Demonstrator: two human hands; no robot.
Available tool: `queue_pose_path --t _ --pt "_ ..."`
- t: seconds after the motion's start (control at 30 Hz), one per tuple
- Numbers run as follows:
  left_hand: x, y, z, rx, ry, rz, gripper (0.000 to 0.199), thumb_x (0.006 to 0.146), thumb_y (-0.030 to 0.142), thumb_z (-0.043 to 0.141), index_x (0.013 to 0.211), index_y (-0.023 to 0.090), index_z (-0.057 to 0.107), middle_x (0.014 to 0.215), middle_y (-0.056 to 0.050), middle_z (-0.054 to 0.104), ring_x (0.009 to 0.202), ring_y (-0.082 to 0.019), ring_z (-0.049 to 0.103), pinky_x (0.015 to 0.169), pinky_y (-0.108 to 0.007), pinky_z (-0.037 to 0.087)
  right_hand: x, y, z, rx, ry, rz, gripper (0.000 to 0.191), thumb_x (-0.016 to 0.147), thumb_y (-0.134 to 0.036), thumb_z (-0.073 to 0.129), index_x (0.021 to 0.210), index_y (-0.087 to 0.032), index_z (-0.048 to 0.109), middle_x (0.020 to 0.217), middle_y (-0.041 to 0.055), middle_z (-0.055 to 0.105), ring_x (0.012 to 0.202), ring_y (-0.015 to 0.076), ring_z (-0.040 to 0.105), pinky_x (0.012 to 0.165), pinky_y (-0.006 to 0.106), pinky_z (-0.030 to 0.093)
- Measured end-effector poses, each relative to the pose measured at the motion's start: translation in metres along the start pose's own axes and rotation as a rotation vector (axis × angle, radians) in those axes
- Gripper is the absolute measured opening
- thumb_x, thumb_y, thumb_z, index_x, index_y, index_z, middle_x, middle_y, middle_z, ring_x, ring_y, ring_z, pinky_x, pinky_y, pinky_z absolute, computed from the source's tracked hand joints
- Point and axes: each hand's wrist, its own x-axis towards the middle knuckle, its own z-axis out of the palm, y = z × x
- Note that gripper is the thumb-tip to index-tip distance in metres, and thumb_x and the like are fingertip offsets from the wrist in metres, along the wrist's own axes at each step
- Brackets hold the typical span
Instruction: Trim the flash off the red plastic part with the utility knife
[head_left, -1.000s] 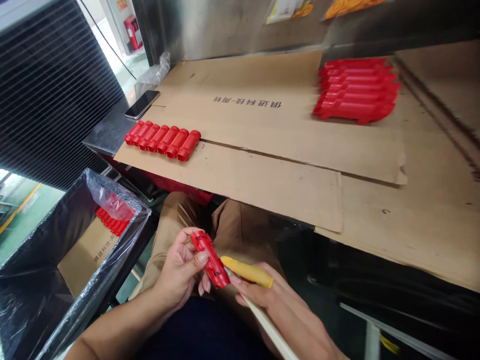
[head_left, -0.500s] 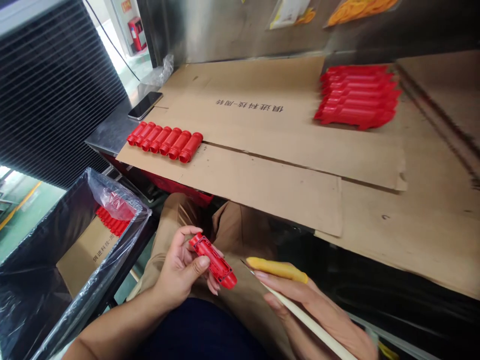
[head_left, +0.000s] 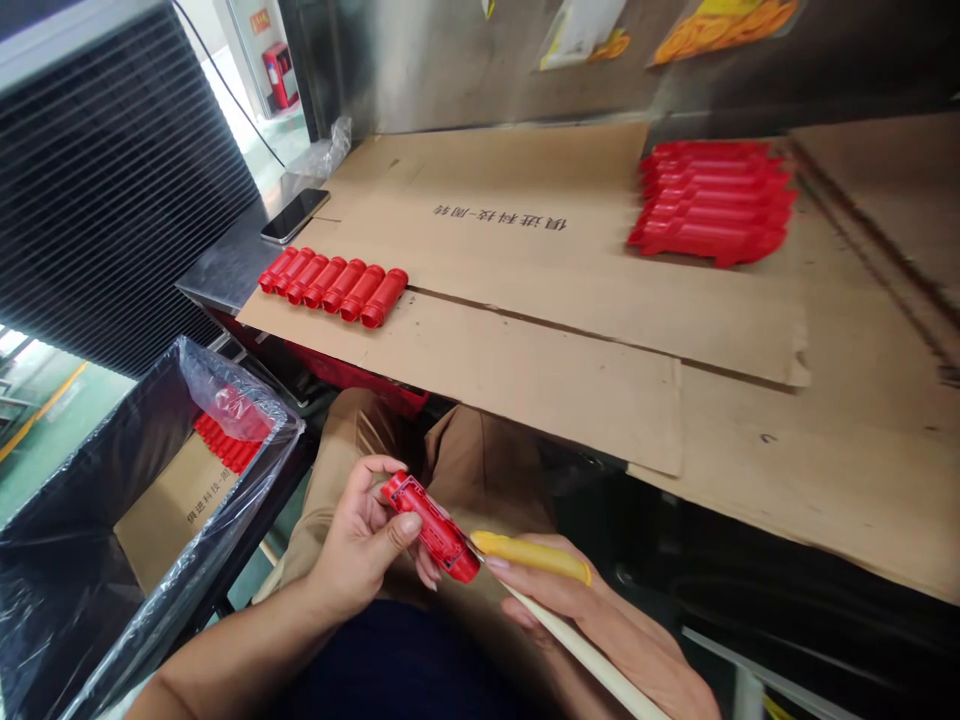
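Observation:
My left hand [head_left: 371,535] is closed around a red plastic tubular part [head_left: 431,525], held tilted above my lap with its slotted side facing up. The thumb presses on its middle. In my right hand [head_left: 577,610] is a thin pale-handled tool [head_left: 585,655] with a narrow dark tip, gripped like a pen. A yellow finger cot [head_left: 532,555] covers the index finger. The tool's tip is at the lower right end of the red part; whether it touches cannot be made out. A row of similar red tubes [head_left: 334,285] lies on the cardboard ahead.
Cardboard sheets [head_left: 495,280] cover the bench. More red parts [head_left: 716,205] lie at the back right, and a phone [head_left: 295,215] at the left. A plastic-lined bin [head_left: 67,560] on my left holds cardboard and red parts. Bags of orange pieces [head_left: 724,28] hang on the back wall.
My right hand has moved left, bringing the tool's tip from a gap away up to the red part's end. My left hand keeps its hold almost unmoved.

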Motion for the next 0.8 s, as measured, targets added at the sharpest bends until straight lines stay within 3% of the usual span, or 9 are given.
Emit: queue_pose_path --t 0.2,0.4,0.6,0.73,0.8 --pt "0.000 -0.002 -0.002 -0.064 0.020 -0.040 0.040 0.095 0.031 0.075 0.122 0.024 0.046 0.085 0.001 0.075 0.055 -0.013 0.073 0.049 -0.020 0.060 0.002 0.008 0.003 0.041 0.005 0.017 0.041 0.091 -0.013 0.068 0.121 -0.039 0.076 0.108 -0.0004 0.082 0.091 0.0231 0.080 0.080 0.032 0.068" --pt "-0.001 -0.002 -0.002 -0.151 0.073 -0.240 0.034 0.093 0.034 0.076 0.113 0.019 0.052 0.074 0.003 0.070 0.041 -0.007 0.060 0.038 -0.013 0.047 -0.002 0.011 -0.001 0.044 -0.084 0.124 0.020 0.095 -0.029 0.069 0.110 -0.035 0.081 0.105 0.0034 0.082 0.088 0.0245 0.079 0.079 0.036 0.068" --pt "0.002 0.001 -0.001 -0.168 0.072 -0.291 0.037 0.090 0.035 0.078 0.115 0.018 0.055 0.075 -0.001 0.074 0.043 -0.007 0.060 0.039 -0.013 0.045 0.003 0.008 -0.015 -0.194 0.041 0.023 0.028 0.092 -0.019 0.070 0.113 -0.035 0.079 0.105 0.0023 0.083 0.095 0.0247 0.081 0.083 0.030 0.068" --pt "0.004 0.002 -0.002 -0.117 0.088 -0.226 0.044 0.089 0.036 0.080 0.120 0.019 0.055 0.082 -0.003 0.076 0.047 -0.008 0.061 0.041 -0.014 0.047 0.002 -0.004 -0.010 0.049 -0.124 -0.008 0.044 0.089 -0.011 0.074 0.123 -0.038 0.078 0.106 0.0018 0.083 0.089 0.0235 0.081 0.078 0.028 0.068" --pt "0.005 0.002 -0.002 -0.089 0.094 -0.194 0.044 0.089 0.037 0.080 0.121 0.019 0.055 0.083 -0.003 0.076 0.048 -0.008 0.061 0.041 -0.014 0.047 0.001 -0.012 -0.005 0.141 -0.147 0.015 0.047 0.089 -0.011 0.074 0.125 -0.041 0.077 0.106 0.0007 0.083 0.089 0.0236 0.081 0.075 0.028 0.068"
